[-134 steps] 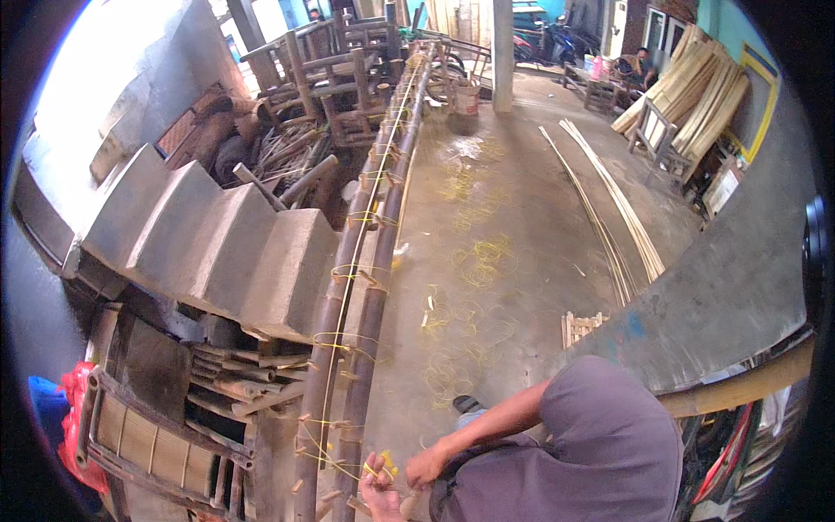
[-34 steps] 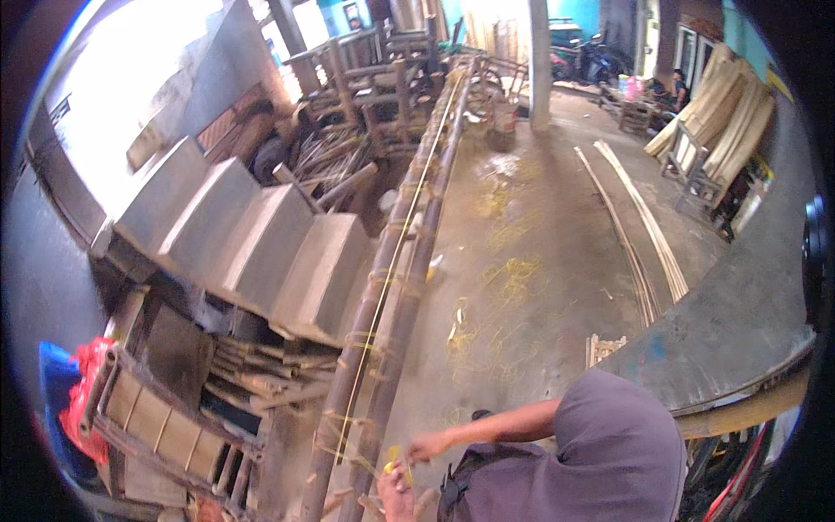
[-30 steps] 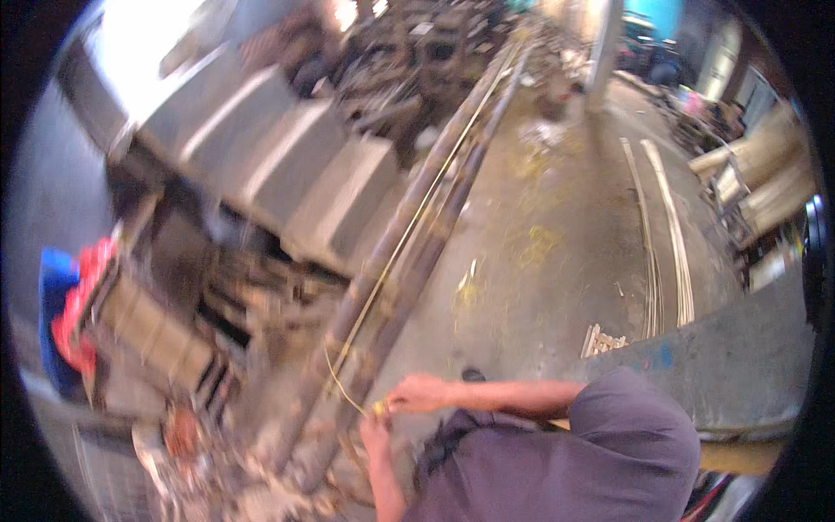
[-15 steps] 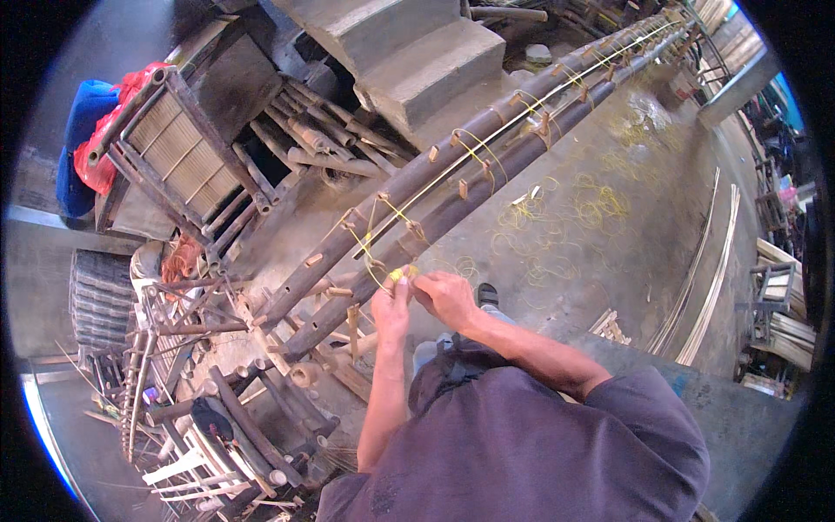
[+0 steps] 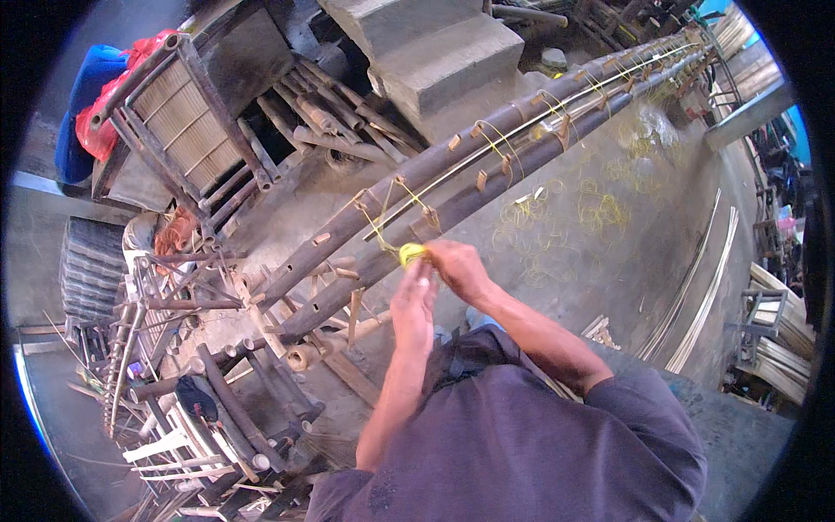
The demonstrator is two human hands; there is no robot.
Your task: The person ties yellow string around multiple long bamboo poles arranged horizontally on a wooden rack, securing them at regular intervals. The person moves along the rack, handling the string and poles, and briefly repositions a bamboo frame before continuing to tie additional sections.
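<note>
A small bundle of bright yellow cord [image 5: 411, 253] is between my two hands, just above the nearer bamboo pole. My left hand [image 5: 414, 300] is closed at the bundle's lower side, its fingers held together and slightly blurred. From the right, my right hand [image 5: 458, 268] has its fingers curled in against the same bundle, and its fingertips are partly hidden. A strand leads from the bundle to wooden pegs on the dark far pole [image 5: 383, 192]. The near dark pole [image 5: 374, 271] runs alongside, with more pegs and thin pale strips between the two.
Concrete steps [image 5: 461, 78] stand beyond the poles. A bamboo chair [image 5: 187, 122] with red bags is at the upper left, and stacked bamboo furniture [image 5: 235, 409] at the lower left. Loose yellow cord [image 5: 600, 213] and long pale strips [image 5: 704, 296] lie on the floor at right.
Both hands and the yellow bundle have moved up and slightly right in the view. The bundle shows as a more visible loop, and the left fingers are straighter. The whole view has shifted slightly.
</note>
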